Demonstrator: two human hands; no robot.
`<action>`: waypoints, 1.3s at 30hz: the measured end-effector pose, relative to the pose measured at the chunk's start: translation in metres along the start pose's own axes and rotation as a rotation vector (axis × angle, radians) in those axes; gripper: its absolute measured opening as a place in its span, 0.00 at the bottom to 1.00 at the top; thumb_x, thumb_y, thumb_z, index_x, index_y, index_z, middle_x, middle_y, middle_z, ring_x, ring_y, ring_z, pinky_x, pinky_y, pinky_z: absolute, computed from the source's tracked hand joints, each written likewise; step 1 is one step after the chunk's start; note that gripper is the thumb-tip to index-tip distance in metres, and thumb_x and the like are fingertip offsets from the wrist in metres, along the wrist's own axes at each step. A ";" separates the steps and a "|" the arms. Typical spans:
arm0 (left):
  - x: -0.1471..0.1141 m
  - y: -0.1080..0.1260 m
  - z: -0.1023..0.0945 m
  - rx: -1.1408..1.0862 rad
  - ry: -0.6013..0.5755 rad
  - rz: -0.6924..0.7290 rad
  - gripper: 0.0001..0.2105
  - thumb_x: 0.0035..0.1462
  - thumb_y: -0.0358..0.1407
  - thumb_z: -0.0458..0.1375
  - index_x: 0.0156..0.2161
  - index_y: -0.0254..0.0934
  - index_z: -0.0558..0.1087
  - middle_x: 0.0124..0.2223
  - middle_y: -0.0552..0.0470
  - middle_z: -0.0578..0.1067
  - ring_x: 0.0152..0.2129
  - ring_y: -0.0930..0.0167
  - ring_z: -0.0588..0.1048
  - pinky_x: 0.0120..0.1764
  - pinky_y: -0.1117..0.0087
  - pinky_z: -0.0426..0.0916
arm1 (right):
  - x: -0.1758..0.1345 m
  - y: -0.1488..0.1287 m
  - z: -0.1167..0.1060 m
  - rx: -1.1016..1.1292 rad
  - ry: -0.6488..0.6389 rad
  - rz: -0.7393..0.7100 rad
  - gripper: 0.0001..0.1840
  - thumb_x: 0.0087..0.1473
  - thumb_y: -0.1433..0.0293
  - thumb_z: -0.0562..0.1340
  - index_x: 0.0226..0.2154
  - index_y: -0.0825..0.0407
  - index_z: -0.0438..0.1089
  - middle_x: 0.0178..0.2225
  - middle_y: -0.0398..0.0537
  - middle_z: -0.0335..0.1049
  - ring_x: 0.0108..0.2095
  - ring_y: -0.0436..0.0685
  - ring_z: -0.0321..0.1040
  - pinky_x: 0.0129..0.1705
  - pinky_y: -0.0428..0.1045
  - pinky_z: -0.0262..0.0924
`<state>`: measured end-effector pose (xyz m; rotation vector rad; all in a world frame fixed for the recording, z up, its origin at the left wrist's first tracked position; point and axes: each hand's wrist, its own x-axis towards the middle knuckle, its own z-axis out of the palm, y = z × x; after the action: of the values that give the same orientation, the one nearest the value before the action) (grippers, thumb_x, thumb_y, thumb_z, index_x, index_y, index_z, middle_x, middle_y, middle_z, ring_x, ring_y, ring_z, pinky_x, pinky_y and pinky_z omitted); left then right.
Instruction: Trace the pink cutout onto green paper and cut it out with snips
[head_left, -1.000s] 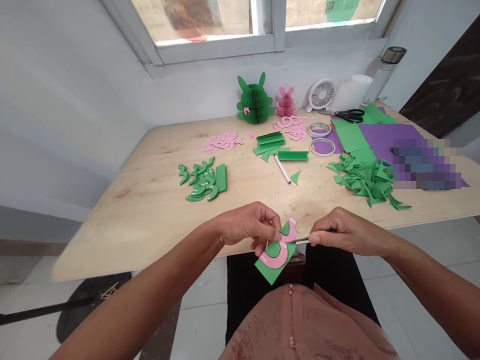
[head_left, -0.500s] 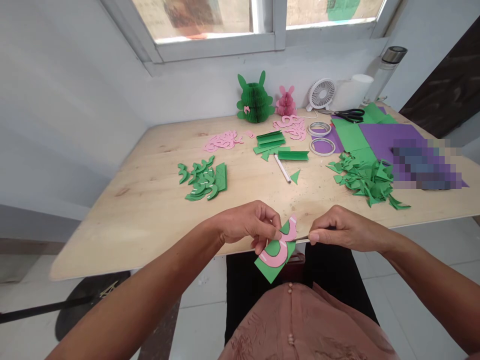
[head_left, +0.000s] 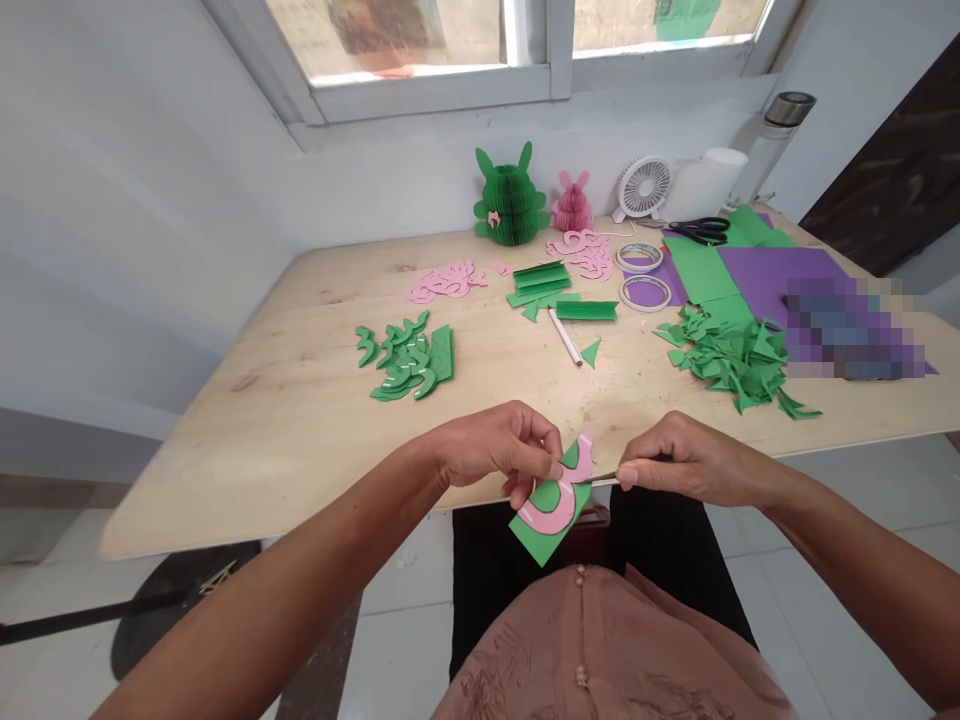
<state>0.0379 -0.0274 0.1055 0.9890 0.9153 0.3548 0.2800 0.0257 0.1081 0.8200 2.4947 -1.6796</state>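
Observation:
My left hand (head_left: 525,455) is closed, pinching a pink paper cutout (head_left: 551,517) shaped in curves with white marks, together with the green paper (head_left: 541,547) beneath it. Both papers are tilted above my lap at the table's front edge. To their right, my right hand (head_left: 671,460) is closed around small scissors (head_left: 604,477). Only their thin blades show, reaching the right side of the papers by the inner bend of the pink shape; the handles are hidden in my fingers.
On the table (head_left: 300,440) lie green cutouts (head_left: 405,365), pink cutouts (head_left: 446,282), a white marker (head_left: 564,336), tape rolls (head_left: 645,293), green scraps (head_left: 731,360) and black-handled scissors (head_left: 701,231). Behind stand a green paper rabbit (head_left: 511,200), a pink one (head_left: 573,205), a fan (head_left: 643,188) and a bottle (head_left: 772,145).
Hardly anything differs. Both hands keep their places, and the scissors' blades stay at the right side of the papers with only a very slight shift.

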 end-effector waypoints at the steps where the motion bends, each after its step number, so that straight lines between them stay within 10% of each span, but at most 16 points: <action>1: 0.000 0.000 0.000 -0.001 0.001 0.001 0.06 0.47 0.31 0.63 0.23 0.33 0.71 0.13 0.58 0.71 0.11 0.78 0.70 0.15 0.81 0.60 | 0.000 0.000 0.000 0.000 0.001 0.003 0.21 0.55 0.58 0.59 0.20 0.56 0.67 0.17 0.35 0.43 0.20 0.45 0.40 0.20 0.44 0.37; 39: -0.002 -0.001 0.001 0.021 -0.002 0.003 0.07 0.47 0.32 0.63 0.24 0.33 0.70 0.14 0.58 0.71 0.12 0.78 0.70 0.17 0.80 0.61 | 0.008 -0.003 -0.010 -0.035 -0.094 -0.079 0.24 0.56 0.60 0.58 0.16 0.53 0.53 0.18 0.35 0.41 0.20 0.45 0.38 0.20 0.45 0.36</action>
<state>0.0368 -0.0302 0.1057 1.0099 0.9180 0.3472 0.2745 0.0367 0.1123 0.6316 2.5172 -1.6504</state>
